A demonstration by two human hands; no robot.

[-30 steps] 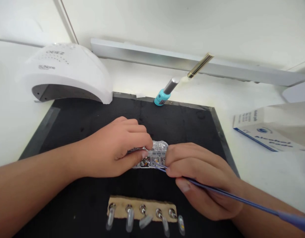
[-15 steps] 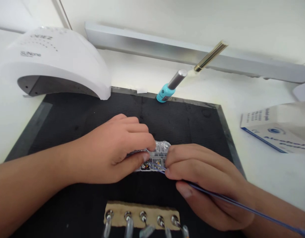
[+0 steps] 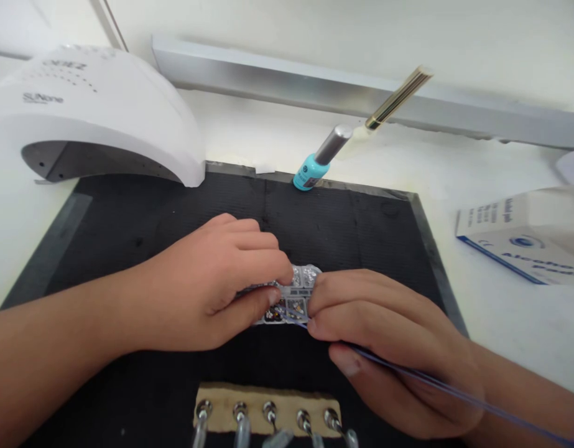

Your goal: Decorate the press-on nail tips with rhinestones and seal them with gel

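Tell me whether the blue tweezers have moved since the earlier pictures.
Yes: against the clear tray, the blue tweezers in the right hand have shifted slightly left, their tips now at the compartment of darker stones.

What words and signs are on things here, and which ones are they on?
"SUNone": the white domed device.
Above that: more lettering, too blurred to read.
"Alcohol Pads": the box on the right.
"CE": the same box.
Box's side print: too small to read.
Turquoise bottle label: too small to read.
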